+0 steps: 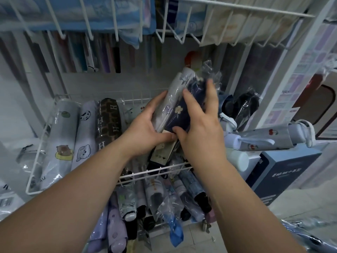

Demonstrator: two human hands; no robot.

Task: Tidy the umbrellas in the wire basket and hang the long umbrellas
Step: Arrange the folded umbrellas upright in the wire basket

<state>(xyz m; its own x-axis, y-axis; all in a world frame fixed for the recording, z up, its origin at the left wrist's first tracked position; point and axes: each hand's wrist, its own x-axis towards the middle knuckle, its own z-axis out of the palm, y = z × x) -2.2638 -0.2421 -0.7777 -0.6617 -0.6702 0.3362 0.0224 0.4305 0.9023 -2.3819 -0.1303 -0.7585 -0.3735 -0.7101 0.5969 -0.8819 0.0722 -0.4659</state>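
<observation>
Wire basket [131, 99]: white; three wrapped folded umbrellas lie side by side at its left; grey cartoon umbrella [60, 139], lilac umbrella [85, 136], brown lettered umbrella [108, 123]
Blue box [284, 168]: right of the basket; cherry-print umbrella [264, 137] lies across its top
Held pair: pale grey umbrella [175, 95] and navy umbrella [182, 119], both in clear wrap, pressed together, tilted above the basket's right half
Left hand [145, 128]: fingers curled round the pale grey umbrella; thumb at the tag end
Right hand [200, 128]: fingers spread over the navy umbrella, thumb pinching from below
</observation>
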